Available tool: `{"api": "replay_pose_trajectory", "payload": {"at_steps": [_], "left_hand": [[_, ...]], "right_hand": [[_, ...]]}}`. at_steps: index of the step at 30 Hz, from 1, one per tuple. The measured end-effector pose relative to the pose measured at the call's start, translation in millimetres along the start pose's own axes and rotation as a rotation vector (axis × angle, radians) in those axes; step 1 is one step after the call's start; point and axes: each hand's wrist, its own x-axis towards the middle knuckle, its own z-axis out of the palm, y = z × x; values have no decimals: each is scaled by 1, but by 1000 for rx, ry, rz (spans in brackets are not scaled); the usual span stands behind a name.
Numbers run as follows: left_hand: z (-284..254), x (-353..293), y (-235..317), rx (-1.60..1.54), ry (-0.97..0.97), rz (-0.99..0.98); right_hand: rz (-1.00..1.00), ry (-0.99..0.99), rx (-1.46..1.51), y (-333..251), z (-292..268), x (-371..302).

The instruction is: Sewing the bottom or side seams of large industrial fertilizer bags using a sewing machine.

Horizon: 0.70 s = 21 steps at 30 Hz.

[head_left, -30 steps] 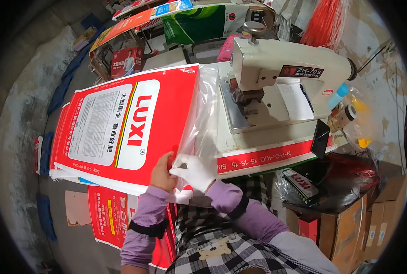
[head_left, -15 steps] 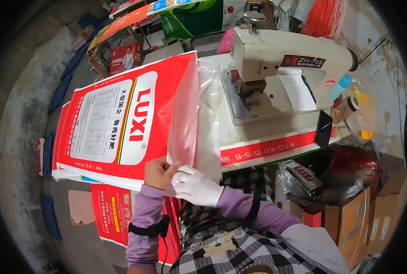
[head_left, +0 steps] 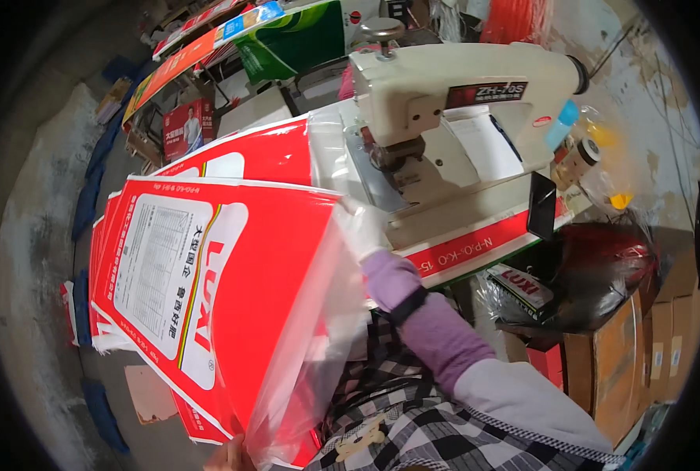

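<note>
A red and white printed sack (head_left: 275,259) hangs tilted across the front of a stack of like sacks (head_left: 283,153). Clear plastic liner (head_left: 303,357) sticks out along its right-hand edge. My right hand (head_left: 365,226), in a white glove, grips the sack's upper right corner beside the sewing machine (head_left: 475,71). Down at the lower edge of the view, my bare left hand (head_left: 228,455) pinches the sack's near corner; only part of the hand shows. The sack's front faces up, partly folded along the lower side.
A black phone (head_left: 541,206) leans at the machine table's right end, near a small jar (head_left: 576,163) and a blue-capped bottle (head_left: 562,125). Cardboard boxes (head_left: 601,377) and a plastic-wrapped bundle (head_left: 519,292) stand at right. Farther back are a red box (head_left: 186,129) and a green sheet (head_left: 295,43).
My hands, together at the sack's near corner before, are now apart. The right has moved up and away, the left down and nearer, and the top sack has swung off the stack toward me.
</note>
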Motion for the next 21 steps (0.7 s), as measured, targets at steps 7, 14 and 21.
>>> {"api": "replay_pose_trajectory", "payload": {"at_steps": [7, 14, 21], "left_hand": [[-6, 24, 12, -36, 214, -22], [-2, 45, 4, -186, 511, -71], [5, 23, -31, 51, 360, 227]], "right_hand": [[-195, 443, -162, 1, -31, -24], [-551, -194, -282, 17, -45, -6], [-213, -299, -779, 7, -47, 25]]}}
